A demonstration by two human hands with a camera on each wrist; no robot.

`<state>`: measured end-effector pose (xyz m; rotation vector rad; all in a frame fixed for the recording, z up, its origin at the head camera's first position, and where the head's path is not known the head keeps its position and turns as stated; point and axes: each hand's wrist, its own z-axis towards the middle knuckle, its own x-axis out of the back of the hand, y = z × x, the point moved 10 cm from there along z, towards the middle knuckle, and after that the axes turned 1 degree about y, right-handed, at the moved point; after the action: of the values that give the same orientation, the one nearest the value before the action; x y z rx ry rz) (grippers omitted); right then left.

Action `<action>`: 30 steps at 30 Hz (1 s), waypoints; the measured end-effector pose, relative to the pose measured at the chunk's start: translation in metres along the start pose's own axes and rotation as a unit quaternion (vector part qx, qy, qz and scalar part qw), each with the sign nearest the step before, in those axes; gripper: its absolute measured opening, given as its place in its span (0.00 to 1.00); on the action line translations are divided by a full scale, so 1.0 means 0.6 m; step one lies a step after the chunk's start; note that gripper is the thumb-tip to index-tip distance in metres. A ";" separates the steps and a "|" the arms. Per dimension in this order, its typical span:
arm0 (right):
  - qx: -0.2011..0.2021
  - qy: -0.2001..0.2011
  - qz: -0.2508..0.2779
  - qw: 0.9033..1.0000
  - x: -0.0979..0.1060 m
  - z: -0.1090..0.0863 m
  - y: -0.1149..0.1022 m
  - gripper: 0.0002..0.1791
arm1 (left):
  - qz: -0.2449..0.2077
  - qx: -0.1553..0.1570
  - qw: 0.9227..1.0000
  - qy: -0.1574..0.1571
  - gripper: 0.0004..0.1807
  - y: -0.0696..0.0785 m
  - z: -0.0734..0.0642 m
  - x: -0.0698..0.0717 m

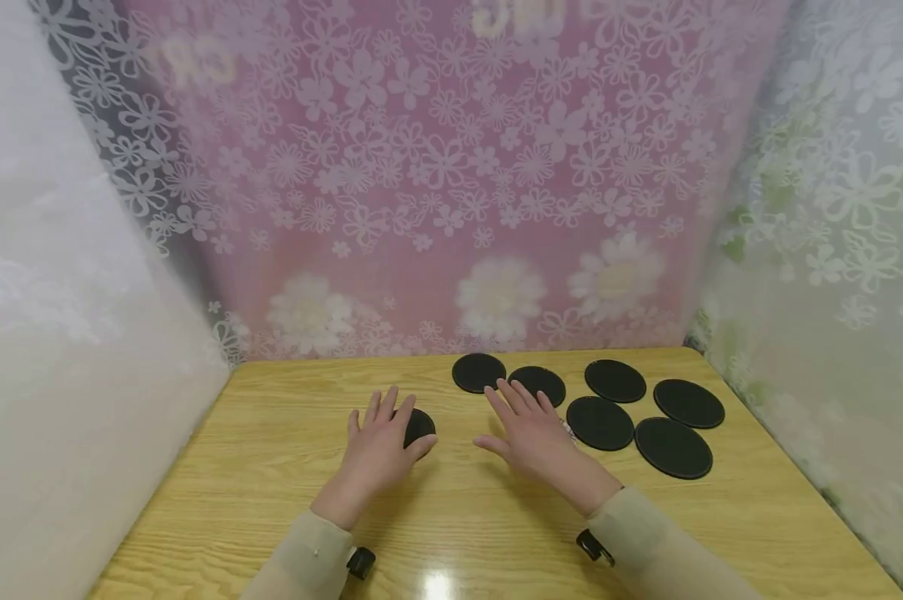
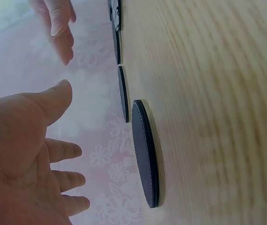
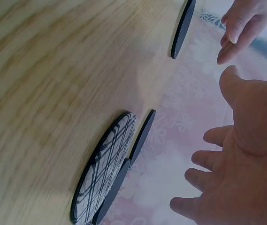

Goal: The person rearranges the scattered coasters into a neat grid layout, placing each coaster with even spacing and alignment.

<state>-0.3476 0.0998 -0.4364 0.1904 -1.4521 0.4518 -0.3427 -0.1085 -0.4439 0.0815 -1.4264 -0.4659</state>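
My left hand (image 1: pixel 379 446) hovers over the table with its fingers spread and holds nothing. Beneath it lies a round black coaster (image 1: pixel 421 427), partly covered by the hand in the head view; the left wrist view shows this stitched-edge coaster (image 2: pixel 145 152) flat on the wood, apart from the palm. My right hand (image 1: pixel 534 437) is also raised, palm down, fingers extended. Under it is a coaster with a black-and-white plaid face (image 3: pixel 106 173), mostly hidden by the hand in the head view. Just beyond the right fingertips are two black coasters, one farther left (image 1: pixel 479 372) and one nearer (image 1: pixel 541 385).
To the right of my right hand lie several more black coasters (image 1: pixel 674 447), some touching at their edges. The light wooden table (image 1: pixel 271 467) meets a pink flowered curtain (image 1: pixel 421 183) at the back. Pale sheets (image 1: pixel 83 292) hang along both sides.
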 end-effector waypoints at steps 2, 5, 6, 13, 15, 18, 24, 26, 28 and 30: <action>0.002 0.000 0.002 1.000 -0.003 0.004 -0.003 0.48 | -0.007 0.007 1.000 0.001 0.42 -0.006 0.000 0.001; 0.005 -0.001 0.000 1.000 -0.010 0.009 -0.006 0.48 | -0.014 0.013 1.000 0.001 0.42 -0.015 0.000 0.001; 0.005 -0.002 0.000 1.000 -0.012 0.011 -0.006 0.48 | -0.014 0.014 1.000 0.000 0.42 -0.018 -0.001 0.001; 0.006 -0.007 0.009 1.000 -0.019 0.017 -0.012 0.47 | -0.012 0.023 1.000 0.001 0.43 -0.033 -0.002 0.001; 0.006 -0.010 0.010 1.000 -0.021 0.020 -0.014 0.47 | -0.017 0.026 1.000 -0.001 0.44 -0.038 -0.001 0.001; 0.005 -0.014 0.011 1.000 -0.027 0.027 -0.015 0.48 | -0.021 0.032 0.999 -0.009 0.46 -0.047 0.002 0.000; 0.013 -0.010 0.020 1.000 -0.037 0.040 -0.019 0.48 | -0.030 0.040 0.999 -0.021 0.50 -0.069 0.009 -0.002; 0.014 -0.014 0.020 1.000 -0.038 0.044 -0.022 0.48 | -0.033 0.042 0.998 -0.027 0.50 -0.076 0.012 -0.005; 0.014 -0.018 0.022 1.000 -0.039 0.047 -0.025 0.47 | -0.035 0.044 0.998 -0.034 0.50 -0.083 0.013 -0.010; 0.014 -0.020 0.024 0.999 -0.039 0.051 -0.029 0.47 | -0.039 0.044 0.998 -0.037 0.50 -0.088 0.014 -0.013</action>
<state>-0.3697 0.0678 -0.4534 0.1887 -1.4927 0.5106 -0.3650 -0.1515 -0.4674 0.1929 -1.5213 -0.4732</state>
